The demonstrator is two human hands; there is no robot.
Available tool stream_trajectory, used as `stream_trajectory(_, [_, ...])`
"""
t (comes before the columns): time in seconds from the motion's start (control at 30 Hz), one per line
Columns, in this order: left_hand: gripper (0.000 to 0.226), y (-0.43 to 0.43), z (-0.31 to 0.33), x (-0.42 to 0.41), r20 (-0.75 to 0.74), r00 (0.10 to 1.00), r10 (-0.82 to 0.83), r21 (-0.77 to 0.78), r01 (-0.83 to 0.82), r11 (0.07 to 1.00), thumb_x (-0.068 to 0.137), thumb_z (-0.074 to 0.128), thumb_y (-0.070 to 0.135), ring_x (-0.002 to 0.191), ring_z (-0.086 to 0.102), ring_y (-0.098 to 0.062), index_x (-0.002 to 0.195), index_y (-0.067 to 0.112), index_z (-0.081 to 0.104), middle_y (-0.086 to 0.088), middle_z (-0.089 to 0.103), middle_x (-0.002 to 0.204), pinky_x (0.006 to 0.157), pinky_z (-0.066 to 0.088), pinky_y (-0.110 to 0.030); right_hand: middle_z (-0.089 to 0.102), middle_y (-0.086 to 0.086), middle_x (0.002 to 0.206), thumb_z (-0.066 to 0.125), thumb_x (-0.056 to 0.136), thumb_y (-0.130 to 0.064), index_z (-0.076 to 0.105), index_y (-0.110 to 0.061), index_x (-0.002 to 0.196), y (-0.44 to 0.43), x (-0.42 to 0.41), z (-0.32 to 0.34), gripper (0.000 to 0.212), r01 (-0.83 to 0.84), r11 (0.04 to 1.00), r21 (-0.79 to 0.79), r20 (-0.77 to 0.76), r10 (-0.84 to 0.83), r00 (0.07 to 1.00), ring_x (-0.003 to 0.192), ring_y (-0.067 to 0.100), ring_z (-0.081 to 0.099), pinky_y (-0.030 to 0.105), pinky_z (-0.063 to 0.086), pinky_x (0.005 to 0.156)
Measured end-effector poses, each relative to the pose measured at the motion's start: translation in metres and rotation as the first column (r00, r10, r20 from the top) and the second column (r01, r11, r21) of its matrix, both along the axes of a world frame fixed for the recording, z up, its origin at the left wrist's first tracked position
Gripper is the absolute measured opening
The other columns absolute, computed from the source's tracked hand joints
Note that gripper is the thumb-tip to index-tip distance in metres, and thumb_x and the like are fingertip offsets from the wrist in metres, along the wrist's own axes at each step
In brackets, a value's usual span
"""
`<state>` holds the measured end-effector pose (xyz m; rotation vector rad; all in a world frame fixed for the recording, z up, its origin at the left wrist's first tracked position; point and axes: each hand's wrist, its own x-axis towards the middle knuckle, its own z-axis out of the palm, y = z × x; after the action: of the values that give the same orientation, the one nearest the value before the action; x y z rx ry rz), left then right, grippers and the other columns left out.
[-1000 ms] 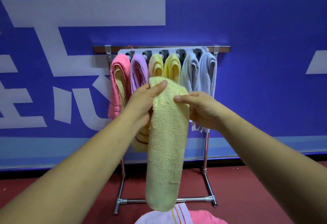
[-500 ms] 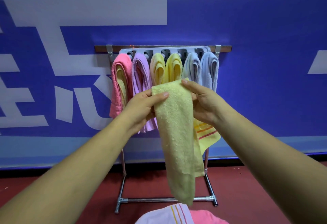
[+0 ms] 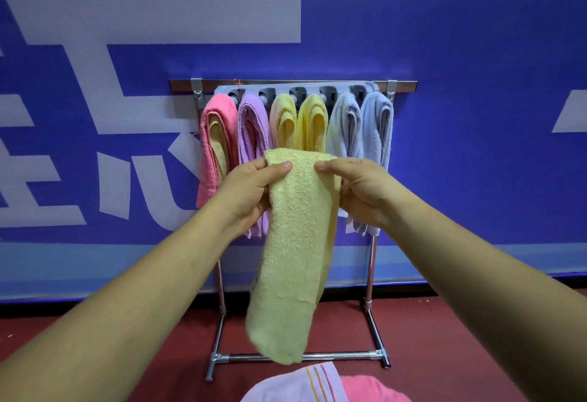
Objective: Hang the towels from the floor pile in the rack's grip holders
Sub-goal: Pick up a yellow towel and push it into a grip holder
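Here both hands, the left hand [image 3: 247, 192] and right hand [image 3: 359, 192], pinch the top of a folded yellow towel [image 3: 295, 258]. It hangs down in front of the rack [image 3: 295, 85], where six towels hang.

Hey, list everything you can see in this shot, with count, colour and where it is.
Wall: one, blue with white shapes, background.
Floor: one, red, foreground.
Rack: one, silver, standing against wall.
Holder strip: one, grey, rack top.
Hung towels: six, left to right pink, purple, yellow, yellow, light blue, light blue.
Held towel: one, pale yellow, before rack.
Pile towels: two, white striped and pink, bottom edge.
Left hand: one, gripping held towel's top.
Right hand: one, gripping held towel's top.
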<state>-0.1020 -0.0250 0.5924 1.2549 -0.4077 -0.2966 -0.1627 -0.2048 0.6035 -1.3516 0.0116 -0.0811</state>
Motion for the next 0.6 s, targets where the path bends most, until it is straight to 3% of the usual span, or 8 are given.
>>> stream_trajectory(0.13, [0.016, 0.005, 0.0, 0.001, 0.024, 0.999, 0.041, 0.105, -0.043, 0.994, 0.092, 0.064, 0.009, 0.077, 0.072, -0.015, 0.104, 0.001, 0.07, -0.007, 0.076, 0.089, 0.072, 0.059, -0.024, 0.07, 0.025, 0.118, 0.071, 0.09, -0.012, 0.064, 0.008, 0.119, 0.004, 0.005, -0.002, 0.036, 0.091, 0.995, -0.027, 0.043, -0.09, 0.995, 0.102, 0.037, 0.07, 0.052, 0.047, 0.104])
stream_trajectory(0.2, [0.017, 0.005, -0.002, 0.001, 0.003, 0.998, 0.067, 0.099, -0.067, 0.993, 0.091, 0.066, 0.01, 0.078, 0.072, -0.015, 0.104, 0.0, 0.07, -0.008, 0.076, 0.088, 0.076, 0.058, -0.026, 0.071, 0.023, 0.116, 0.071, 0.09, -0.012, 0.066, 0.007, 0.117, 0.006, 0.004, -0.003, 0.033, 0.126, 0.991, -0.045, 0.056, -0.123, 0.991, 0.11, 0.039, 0.068, 0.051, 0.048, 0.105])
stream_trajectory(0.3, [0.015, -0.001, -0.006, 0.0, -0.036, 0.992, 0.12, 0.043, -0.119, 0.992, 0.091, 0.067, 0.011, 0.08, 0.072, -0.016, 0.1, -0.001, 0.071, -0.01, 0.077, 0.089, 0.081, 0.058, -0.029, 0.07, 0.025, 0.115, 0.069, 0.091, -0.01, 0.067, 0.007, 0.114, 0.008, 0.004, -0.003, 0.029, 0.15, 0.988, -0.028, 0.075, -0.148, 0.986, 0.106, 0.038, 0.069, 0.047, 0.053, 0.098])
stream_trajectory(0.5, [0.02, -0.012, -0.006, -0.006, -0.013, 0.997, 0.073, 0.108, -0.071, 0.992, 0.091, 0.068, 0.012, 0.075, 0.073, -0.014, 0.107, 0.0, 0.071, -0.011, 0.076, 0.093, 0.063, 0.056, -0.019, 0.073, 0.023, 0.108, 0.068, 0.092, -0.009, 0.068, 0.006, 0.112, 0.001, 0.005, -0.004, 0.026, 0.19, 0.981, 0.043, 0.074, -0.193, 0.978, 0.094, 0.032, 0.072, 0.045, 0.06, 0.085])
stream_trajectory(0.6, [0.02, -0.017, -0.004, -0.006, -0.026, 0.999, 0.042, 0.13, -0.038, 0.991, 0.09, 0.069, 0.013, 0.076, 0.074, -0.014, 0.104, -0.001, 0.071, -0.011, 0.077, 0.092, 0.062, 0.055, -0.018, 0.073, 0.023, 0.107, 0.068, 0.092, -0.009, 0.068, 0.007, 0.111, -0.004, 0.007, -0.006, 0.025, 0.197, 0.977, 0.076, 0.063, -0.202, 0.977, 0.094, 0.033, 0.072, 0.049, 0.059, 0.089])
